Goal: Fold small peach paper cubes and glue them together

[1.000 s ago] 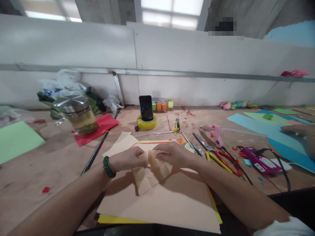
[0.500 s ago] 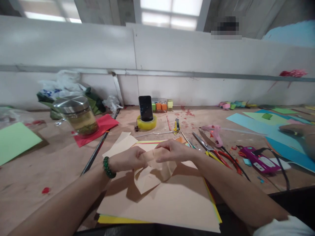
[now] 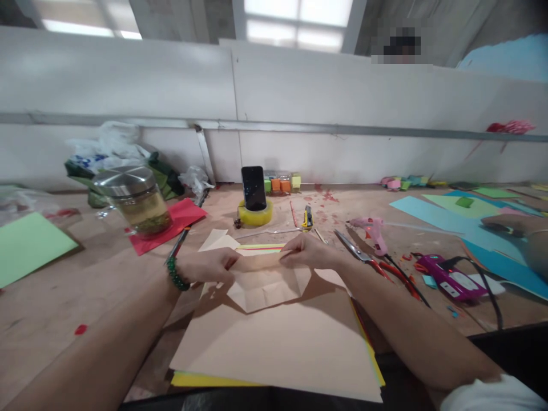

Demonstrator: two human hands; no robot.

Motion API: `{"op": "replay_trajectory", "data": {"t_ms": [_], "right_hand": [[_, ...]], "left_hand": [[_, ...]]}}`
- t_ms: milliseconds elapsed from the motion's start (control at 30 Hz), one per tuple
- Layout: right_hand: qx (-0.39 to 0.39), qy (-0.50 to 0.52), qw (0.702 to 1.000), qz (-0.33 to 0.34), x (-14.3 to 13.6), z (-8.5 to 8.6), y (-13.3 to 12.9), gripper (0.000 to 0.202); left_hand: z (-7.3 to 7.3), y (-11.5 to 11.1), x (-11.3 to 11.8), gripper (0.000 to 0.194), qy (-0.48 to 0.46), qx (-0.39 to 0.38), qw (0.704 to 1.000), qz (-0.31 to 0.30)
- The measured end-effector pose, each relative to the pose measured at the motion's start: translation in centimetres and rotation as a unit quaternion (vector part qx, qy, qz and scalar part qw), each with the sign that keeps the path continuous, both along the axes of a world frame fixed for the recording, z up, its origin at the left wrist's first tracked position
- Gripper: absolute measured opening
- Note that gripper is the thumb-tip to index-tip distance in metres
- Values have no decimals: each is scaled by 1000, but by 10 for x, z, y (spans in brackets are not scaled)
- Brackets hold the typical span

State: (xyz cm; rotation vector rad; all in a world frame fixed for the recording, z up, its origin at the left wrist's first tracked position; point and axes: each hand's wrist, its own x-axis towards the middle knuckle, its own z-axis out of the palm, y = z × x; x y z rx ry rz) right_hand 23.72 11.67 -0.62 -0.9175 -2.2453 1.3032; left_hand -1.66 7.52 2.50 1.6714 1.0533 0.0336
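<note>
A creased peach paper piece (image 3: 268, 288) is stretched between both hands, above a stack of large peach sheets (image 3: 278, 348) with yellow edges showing below. My left hand (image 3: 212, 265), with a green bead bracelet (image 3: 175, 274) at the wrist, pinches the paper's left upper edge. On the other side, my right hand (image 3: 306, 251) grips its upper right edge between thumb and fingers. The paper's top band is folded and its lower part hangs towards me, casting a shadow on the stack. Smaller peach scraps (image 3: 218, 240) lie just behind my left hand.
A glass jar (image 3: 143, 202) stands on red paper at left. Behind the stack, a phone (image 3: 254, 188) leans upright on a tape roll (image 3: 256, 214). Scissors (image 3: 353, 246), a pink glue gun (image 3: 374, 234) and a purple device (image 3: 449, 278) lie right. Another person's hand (image 3: 505, 227) rests at far right.
My hands have moved apart, the left one to the left and the right one slightly right. The paper between them has opened out flatter and wider.
</note>
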Motion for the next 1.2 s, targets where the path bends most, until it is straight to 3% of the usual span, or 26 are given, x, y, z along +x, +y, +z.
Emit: {"op": "replay_trajectory", "data": {"t_ms": [133, 200, 267, 433, 700, 833, 1000, 1100, 1200], "right_hand": [[-2, -12, 1000, 11, -8, -1, -10, 21], [23, -23, 999, 4, -14, -2, -19, 21], [71, -32, 997, -8, -18, -1, -27, 20], [80, -26, 996, 3, -16, 8, -33, 23], [47, 31, 998, -15, -13, 5, -18, 13], [110, 14, 993, -30, -19, 2, -27, 27], [214, -24, 971, -108, -23, -2, -39, 35], [241, -35, 960, -140, -25, -5, -43, 39], [268, 10, 955, -128, -27, -8, -45, 42]], "left_hand": [[12, -3, 0, 36, 4, 109, 994, 11], [11, -8, 8, 41, 17, 153, 988, 31], [5, -14, 17, 31, 38, 171, 984, 26], [-10, -21, 29, 29, 76, 179, 979, 57], [-13, -15, 26, 34, 61, 202, 974, 80], [-11, -19, 30, 32, 40, 237, 969, 62], [-5, -26, 33, 27, -1, 271, 962, 38], [-7, -29, 36, 25, -8, 277, 959, 61], [-11, -31, 39, 22, -26, 238, 967, 86]]}}
